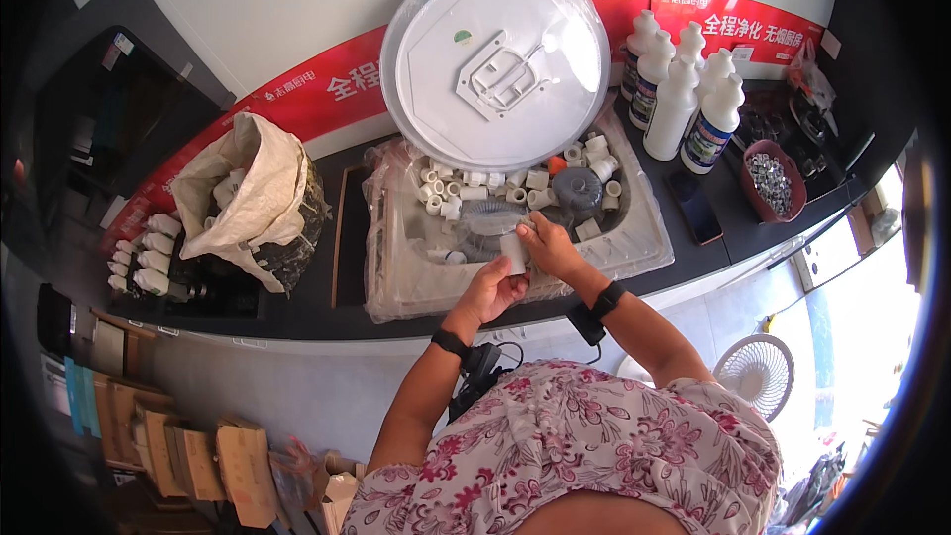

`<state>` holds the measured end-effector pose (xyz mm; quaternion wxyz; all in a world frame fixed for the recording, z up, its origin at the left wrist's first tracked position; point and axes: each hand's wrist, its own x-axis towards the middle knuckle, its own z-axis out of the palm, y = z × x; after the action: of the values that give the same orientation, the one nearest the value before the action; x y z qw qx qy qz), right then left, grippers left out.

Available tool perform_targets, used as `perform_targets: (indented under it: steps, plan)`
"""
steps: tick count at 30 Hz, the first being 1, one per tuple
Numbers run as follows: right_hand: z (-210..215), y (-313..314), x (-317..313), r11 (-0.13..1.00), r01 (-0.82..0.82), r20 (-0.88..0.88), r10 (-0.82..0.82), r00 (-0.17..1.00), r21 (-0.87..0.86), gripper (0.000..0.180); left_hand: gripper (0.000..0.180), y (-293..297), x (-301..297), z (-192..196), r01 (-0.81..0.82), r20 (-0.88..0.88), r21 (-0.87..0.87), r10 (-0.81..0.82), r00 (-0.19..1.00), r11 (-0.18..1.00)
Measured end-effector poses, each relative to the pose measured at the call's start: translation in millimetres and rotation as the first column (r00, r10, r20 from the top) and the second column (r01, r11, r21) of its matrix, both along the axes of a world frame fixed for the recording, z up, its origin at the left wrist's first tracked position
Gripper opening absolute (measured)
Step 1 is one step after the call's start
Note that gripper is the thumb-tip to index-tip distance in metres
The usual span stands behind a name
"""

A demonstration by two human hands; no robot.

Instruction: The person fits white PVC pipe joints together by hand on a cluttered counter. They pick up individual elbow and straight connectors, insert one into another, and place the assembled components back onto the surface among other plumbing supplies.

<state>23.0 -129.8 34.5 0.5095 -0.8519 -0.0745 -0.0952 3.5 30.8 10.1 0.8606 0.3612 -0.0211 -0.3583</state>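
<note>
Over the front of the sink (649, 238), my two hands are close together. My left hand (492, 289) is closed around the lower end of a white pipe fitting (512, 252), a short tube. My right hand (551, 246) is closed at its upper right, fingers curled; whether they grip the fitting or the crinkled clear plastic (507, 225) beside it is hard to make out. Several loose white pipe fittings (474, 193) lie in the sink behind. Among them are a coiled grey hose (485, 246), a dark grey round part (577, 190) and an orange piece (557, 166).
A large round white panel (421, 59) leans behind the sink. An open woven sack (267, 178) stands left, near small white bottles (154, 263). At right are several white bottles (676, 104), a phone (696, 208) and a reddish bowl (758, 163) of small metal parts.
</note>
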Motion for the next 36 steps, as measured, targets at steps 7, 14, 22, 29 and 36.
perform_targets:
  steps: [7,14,22,29,36]
  plan:
    - [-6,4,-13,0.965,-0.187,-0.129,0.165,0.978,-0.186,0.037,0.037,4,-4,-5,-0.056,-0.053,-0.104,0.051,0.997,0.993]
    - [-7,1,-2,0.99,-0.131,-0.167,0.138,0.976,0.048,0.035,0.038,2,-3,1,-0.072,0.071,-0.05,0.075,0.995,0.996]
    - [-10,3,-8,0.968,-0.245,0.032,0.247,0.969,-0.048,0.038,0.037,7,-2,-19,-0.07,-0.041,-0.16,0.064,0.997,0.985]
    - [-19,8,-6,0.969,0.079,-0.091,-0.059,0.994,0.233,0.028,0.04,7,0,-2,-0.007,-0.005,-0.213,0.006,1.0,0.977]
    - [-18,10,-7,0.996,-0.047,0.15,0.035,0.988,0.076,0.025,0.036,54,5,76,-0.232,0.092,-0.276,0.266,0.96,0.933]
